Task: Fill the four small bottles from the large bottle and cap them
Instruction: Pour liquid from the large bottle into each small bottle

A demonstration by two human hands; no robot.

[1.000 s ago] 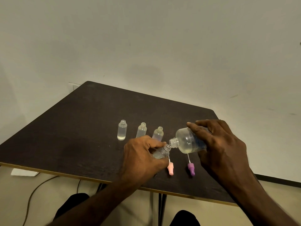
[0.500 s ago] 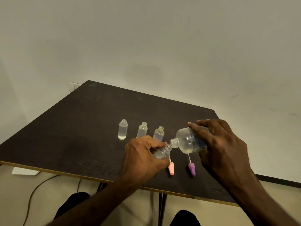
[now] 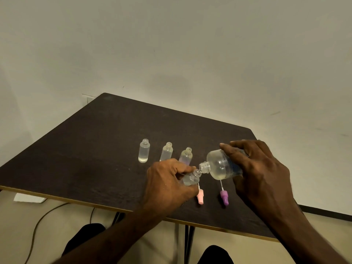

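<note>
The right hand [image 3: 261, 174] is gripping the large bottle [image 3: 222, 165], tilting its mouth against the small bottle [image 3: 191, 178] that the left hand [image 3: 167, 185] is clasping above the table [image 3: 85, 159]. Three uncapped small bottles [image 3: 167, 151] are standing behind.

Left hand [image 3: 167, 184]: grip closed, thumb and forefinger pinched, forearm angled inward. Right hand [image 3: 261, 174]: grip closed, fingers spread and curled, wrist raised.
</note>
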